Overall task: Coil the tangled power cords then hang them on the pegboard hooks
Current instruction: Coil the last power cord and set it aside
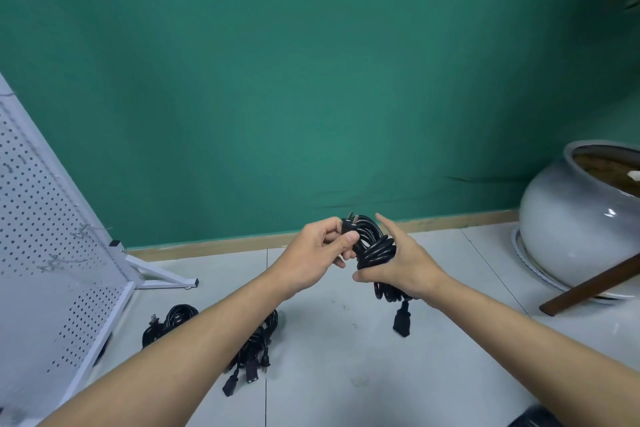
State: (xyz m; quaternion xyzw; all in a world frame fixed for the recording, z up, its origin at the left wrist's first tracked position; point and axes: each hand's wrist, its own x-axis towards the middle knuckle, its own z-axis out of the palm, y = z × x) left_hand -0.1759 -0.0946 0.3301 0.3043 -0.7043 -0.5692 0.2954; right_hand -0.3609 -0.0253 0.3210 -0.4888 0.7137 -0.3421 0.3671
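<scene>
the coiled black cord (375, 250) is held in the air above the tiled floor (346, 374), its long axis near upright; its plug (349, 224) points up and left and its socket end (401, 321) dangles straight down. the left hand (318, 253) pinches the cord just below the plug with thumb and curled fingers. the right hand (401, 263) grips the bundle's middle, thumb beneath and index finger raised; the glossy loops are bunched tight.

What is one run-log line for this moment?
left hand: pinches plug end of black coiled power cord | right hand: holds its bundle | floor: other black cords | white perforated pegboard: no cord hung
</scene>
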